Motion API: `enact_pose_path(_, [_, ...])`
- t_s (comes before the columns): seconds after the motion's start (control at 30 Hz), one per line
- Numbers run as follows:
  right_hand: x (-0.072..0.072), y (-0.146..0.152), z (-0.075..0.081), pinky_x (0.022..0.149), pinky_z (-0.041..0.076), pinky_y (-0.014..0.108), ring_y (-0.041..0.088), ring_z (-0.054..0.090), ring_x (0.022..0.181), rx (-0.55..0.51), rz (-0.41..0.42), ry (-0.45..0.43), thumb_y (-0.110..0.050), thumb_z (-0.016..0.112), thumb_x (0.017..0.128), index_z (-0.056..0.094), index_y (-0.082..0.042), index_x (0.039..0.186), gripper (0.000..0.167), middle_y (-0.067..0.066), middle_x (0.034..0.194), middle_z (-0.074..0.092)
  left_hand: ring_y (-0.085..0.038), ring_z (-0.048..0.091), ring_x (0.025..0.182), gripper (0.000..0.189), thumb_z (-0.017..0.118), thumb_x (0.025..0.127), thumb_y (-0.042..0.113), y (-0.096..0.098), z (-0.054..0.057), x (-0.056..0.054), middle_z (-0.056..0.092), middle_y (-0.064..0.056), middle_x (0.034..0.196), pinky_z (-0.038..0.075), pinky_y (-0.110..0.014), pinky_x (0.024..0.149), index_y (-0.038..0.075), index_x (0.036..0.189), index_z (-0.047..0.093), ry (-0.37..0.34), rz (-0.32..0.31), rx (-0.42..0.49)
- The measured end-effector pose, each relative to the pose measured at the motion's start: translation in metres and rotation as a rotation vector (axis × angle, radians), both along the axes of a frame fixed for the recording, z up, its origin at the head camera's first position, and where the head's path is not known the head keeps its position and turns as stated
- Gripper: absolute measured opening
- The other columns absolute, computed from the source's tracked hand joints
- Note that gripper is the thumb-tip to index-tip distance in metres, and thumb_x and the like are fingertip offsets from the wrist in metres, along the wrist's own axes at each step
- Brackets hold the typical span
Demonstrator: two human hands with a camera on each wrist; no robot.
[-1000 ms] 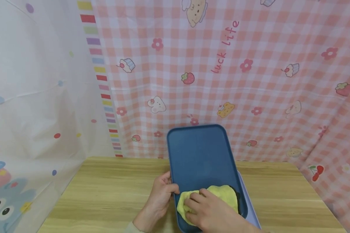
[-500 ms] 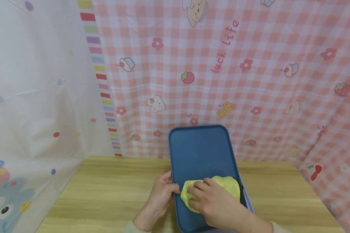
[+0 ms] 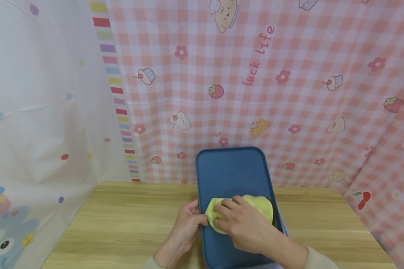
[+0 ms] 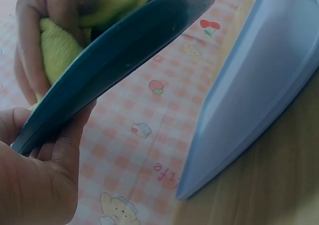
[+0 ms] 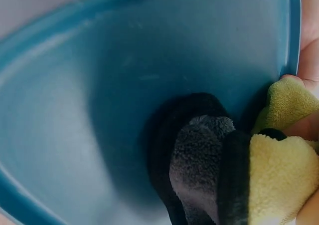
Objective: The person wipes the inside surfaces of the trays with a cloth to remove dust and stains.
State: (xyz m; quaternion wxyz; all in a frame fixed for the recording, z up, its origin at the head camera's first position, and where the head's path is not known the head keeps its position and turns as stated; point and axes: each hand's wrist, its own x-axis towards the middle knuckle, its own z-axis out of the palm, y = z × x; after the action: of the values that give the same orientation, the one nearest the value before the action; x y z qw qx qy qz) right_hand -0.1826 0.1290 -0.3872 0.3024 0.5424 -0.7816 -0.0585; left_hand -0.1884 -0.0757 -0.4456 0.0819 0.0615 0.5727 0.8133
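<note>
My left hand [image 3: 187, 226] grips the left rim of a blue rectangular tray [image 3: 233, 172], thumb on the inner side and fingers behind it. The tray is held tilted up, its inside toward me. Bunched under my right hand [image 3: 245, 226] is a yellow cloth [image 3: 260, 207], which the curled fingers hold against the tray's inside. In the right wrist view the cloth shows a dark grey fluffy side [image 5: 199, 160] with black edging, lying on the tray surface. The left wrist view shows the tray edge-on between thumb and fingers.
A lilac tray [image 4: 249, 95] lies on the wooden table [image 3: 138, 220] beneath the blue one, mostly hidden in the head view. A pink checked curtain [image 3: 188, 74] hangs behind the table, and a white patterned curtain [image 3: 54, 112] on the left.
My right hand has slid the yellow cloth up the tray, from near its lower end toward the middle. The left hand keeps its grip, and the tray has shifted slightly.
</note>
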Motion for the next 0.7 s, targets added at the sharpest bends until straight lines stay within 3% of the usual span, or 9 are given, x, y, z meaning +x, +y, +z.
enact_pose_path(0.4, [-0.014, -0.013, 0.015, 0.077, 0.046, 0.033, 0.02, 0.061, 0.098, 0.038, -0.038, 0.003, -0.008, 0.078, 0.078, 0.081, -0.025, 0.101, 0.029, -0.001, 0.114, 0.07, -0.007, 0.063, 0.067, 0.072, 0.056, 0.066, -0.013, 0.0, 0.001, 0.0, 0.075, -0.001, 0.084, 0.049, -0.019, 0.058, -0.005, 0.136, 0.064, -0.033, -0.004, -0.026])
enact_pose_path(0.57, [-0.023, -0.017, 0.021, 0.076, 0.045, 0.033, 0.021, 0.061, 0.098, 0.069, -0.067, 0.006, -0.008, 0.076, 0.081, 0.081, -0.025, 0.102, 0.028, 0.0, 0.114, 0.07, -0.006, 0.055, 0.057, 0.072, 0.057, 0.066, -0.014, 0.0, 0.001, 0.0, 0.068, 0.003, 0.07, 0.044, -0.019, 0.053, -0.004, 0.137, 0.065, -0.044, -0.004, -0.028])
enact_pose_path(0.7, [-0.03, -0.021, 0.028, 0.075, 0.045, 0.034, 0.022, 0.061, 0.097, 0.081, -0.091, 0.027, -0.008, 0.073, 0.082, 0.082, -0.024, 0.103, 0.028, 0.001, 0.113, 0.07, -0.008, 0.063, 0.062, 0.069, 0.055, 0.065, -0.014, 0.0, 0.0, 0.0, 0.069, 0.001, 0.071, 0.049, -0.021, 0.057, -0.005, 0.132, 0.067, -0.041, -0.011, -0.019])
